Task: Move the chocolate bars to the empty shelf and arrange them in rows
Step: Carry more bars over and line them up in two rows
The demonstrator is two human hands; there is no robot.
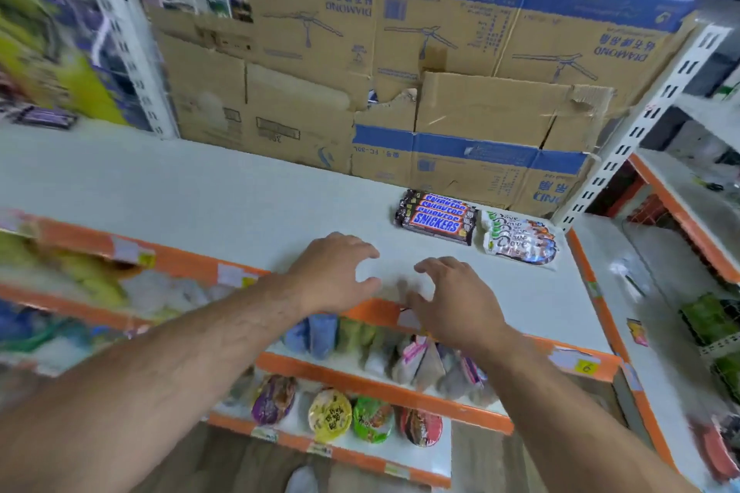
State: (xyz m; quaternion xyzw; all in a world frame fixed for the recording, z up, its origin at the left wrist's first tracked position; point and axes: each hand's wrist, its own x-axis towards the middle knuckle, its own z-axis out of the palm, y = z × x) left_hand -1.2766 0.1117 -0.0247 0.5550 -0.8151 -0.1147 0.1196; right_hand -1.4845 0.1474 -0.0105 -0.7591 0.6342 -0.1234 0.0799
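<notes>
My left hand (334, 272) and right hand (452, 300) hover empty over the shelf's (200, 188) front edge, fingers spread and loosely curled. The Snickers bars (436, 217) lie in a row at the back right, Dove bars (518, 238) just beside them.

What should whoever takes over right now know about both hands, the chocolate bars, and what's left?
Hands: the left hand and the right hand are both open and hold nothing, side by side above the front of the white shelf.
Things: the Snickers bars lie in a row at the shelf's right rear. The Dove bars lie in a row just right of them.
Done: those two rows.
Left: any further bars, none clearly in view, would probably line up left of the Snickers bars.
</notes>
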